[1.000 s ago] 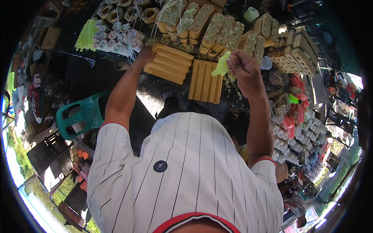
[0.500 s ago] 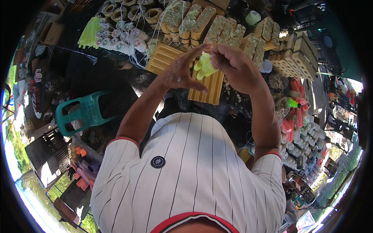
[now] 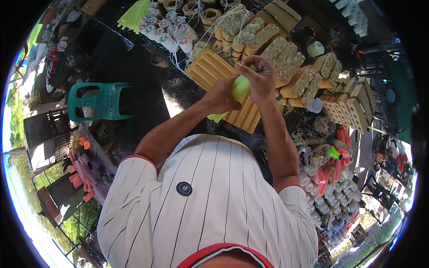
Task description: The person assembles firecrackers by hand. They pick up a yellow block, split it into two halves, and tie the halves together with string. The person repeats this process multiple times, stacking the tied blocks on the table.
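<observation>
A small bundle of smooth yellow-green candles (image 3: 241,88) is held in front of my chest. My left hand (image 3: 222,96) wraps round its middle, and the pale lower ends poke out beneath that hand. Around the upper end curl the fingers and thumb of my right hand (image 3: 262,80); whether they also pinch a thin strand there I cannot tell. Below both hands lies a ridged yellow-tan block (image 3: 245,117), with a second ridged block (image 3: 208,67) set at an angle behind it.
Behind stand rows of wooden-looking moulds (image 3: 261,39) with crusted tops. White wrapped bundles (image 3: 167,31) and long yellow-green sticks (image 3: 134,15) lie at the far left. A green plastic chair (image 3: 105,102) is on the left. White cylinders (image 3: 333,196) are stacked at right.
My left hand, spread open beside the candles before, has closed round them. My right hand has opened from a fist and shifted to their upper end. The view has turned slightly.
</observation>
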Tool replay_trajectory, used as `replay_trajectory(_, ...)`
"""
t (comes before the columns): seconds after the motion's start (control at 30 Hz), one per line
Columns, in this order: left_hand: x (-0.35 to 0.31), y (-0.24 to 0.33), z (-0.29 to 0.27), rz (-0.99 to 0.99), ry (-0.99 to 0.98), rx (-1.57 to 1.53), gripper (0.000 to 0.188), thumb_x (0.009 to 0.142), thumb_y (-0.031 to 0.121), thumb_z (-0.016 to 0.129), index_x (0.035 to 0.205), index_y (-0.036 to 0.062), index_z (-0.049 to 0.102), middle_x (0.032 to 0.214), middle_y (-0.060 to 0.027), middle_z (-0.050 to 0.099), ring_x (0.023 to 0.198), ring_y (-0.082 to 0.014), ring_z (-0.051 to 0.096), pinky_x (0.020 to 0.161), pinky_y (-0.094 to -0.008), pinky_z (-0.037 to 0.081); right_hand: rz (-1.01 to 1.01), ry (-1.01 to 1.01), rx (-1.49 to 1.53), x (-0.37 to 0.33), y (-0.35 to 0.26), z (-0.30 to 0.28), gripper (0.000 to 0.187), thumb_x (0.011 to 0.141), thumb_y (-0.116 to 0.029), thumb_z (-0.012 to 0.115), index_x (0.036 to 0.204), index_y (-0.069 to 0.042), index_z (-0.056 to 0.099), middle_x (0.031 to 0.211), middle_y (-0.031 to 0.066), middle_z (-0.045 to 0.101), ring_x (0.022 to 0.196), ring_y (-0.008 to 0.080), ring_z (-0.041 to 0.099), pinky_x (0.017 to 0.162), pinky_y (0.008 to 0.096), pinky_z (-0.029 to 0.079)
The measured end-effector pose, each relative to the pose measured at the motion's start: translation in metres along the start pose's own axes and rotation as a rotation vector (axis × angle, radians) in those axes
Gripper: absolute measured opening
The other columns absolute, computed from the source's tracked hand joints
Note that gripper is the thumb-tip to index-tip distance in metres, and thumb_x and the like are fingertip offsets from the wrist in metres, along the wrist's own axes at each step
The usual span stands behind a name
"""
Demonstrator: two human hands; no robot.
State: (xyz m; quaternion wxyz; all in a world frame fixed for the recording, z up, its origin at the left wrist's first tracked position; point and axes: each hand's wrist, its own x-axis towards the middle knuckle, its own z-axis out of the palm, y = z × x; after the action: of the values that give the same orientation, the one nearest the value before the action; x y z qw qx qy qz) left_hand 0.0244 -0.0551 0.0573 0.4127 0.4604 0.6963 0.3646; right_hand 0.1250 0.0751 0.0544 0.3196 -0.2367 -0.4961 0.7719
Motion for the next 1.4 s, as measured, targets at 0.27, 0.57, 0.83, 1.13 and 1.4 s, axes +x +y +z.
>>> replay_trajectory(0.27, -0.029, -0.048, -0.080, -0.149, -0.047, 0.409, 0.046, 0.068, 0.015, 0.081, 0.107, -0.0029, 0.066, 0.097, -0.0260, 0.073, 0.098, -0.0455, 0.072, 0.086, -0.0485, 0.057, 0.169, 0.153, 0.621, -0.007, 0.083, 0.042, 0.029, 0.104, -0.030, 0.072, 0.106, -0.001, 0.072, 0.093, 0.0075, 0.072, 0.089, 0.0202, 0.069, 0.090, 0.0381, 0.055)
replay_trajectory(0.57, 0.084, -0.234, -0.497, -0.227, 0.397, 0.858, 0.057, 0.067, 0.030, 0.086, 0.110, -0.0034, 0.068, 0.105, -0.0291, 0.074, 0.103, -0.0438, 0.073, 0.090, -0.0488, 0.059, 0.342, 0.332, 0.100, 0.000, 0.104, 0.033, 0.024, 0.107, -0.024, 0.068, 0.112, 0.000, 0.072, 0.084, 0.0029, 0.066, 0.073, 0.0124, 0.058, 0.069, 0.0277, 0.048)
replay_trajectory(0.83, 0.280, -0.338, -0.633, -0.313, 0.206, 0.955, 0.050, 0.068, 0.024, 0.083, 0.110, -0.0012, 0.077, 0.109, -0.0278, 0.076, 0.107, -0.0419, 0.074, 0.091, -0.0481, 0.059, 0.817, 0.796, -0.231, -0.079, 0.189, 0.084, 0.021, 0.104, -0.022, 0.071, 0.112, -0.003, 0.073, 0.076, -0.0022, 0.059, 0.062, 0.0069, 0.048, 0.053, 0.0236, 0.034)
replay_trajectory(1.13, 0.280, -0.416, -0.641, -0.344, 0.347, 0.776, 0.074, 0.084, 0.048, 0.083, 0.135, -0.0019, 0.066, 0.127, -0.0241, 0.073, 0.116, -0.0374, 0.071, 0.098, -0.0456, 0.053, 0.502, 0.487, -1.572, -0.068, 0.203, 0.104, 0.031, 0.087, -0.012, 0.076, 0.117, -0.003, 0.075, 0.093, 0.0170, 0.075, 0.092, 0.0411, 0.071, 0.085, 0.0511, 0.054)
replay_trajectory(1.4, 0.269, -0.371, -0.630, -0.301, 0.290, 0.589, 0.082, 0.083, 0.050, 0.087, 0.139, -0.0042, 0.062, 0.127, -0.0220, 0.073, 0.118, -0.0331, 0.070, 0.101, -0.0428, 0.053, -0.053, 0.925, -1.347, 0.102, 0.070, 0.109, 0.018, 0.093, -0.017, 0.076, 0.107, -0.006, 0.080, 0.102, 0.0157, 0.072, 0.103, 0.0372, 0.067, 0.092, 0.0491, 0.053)
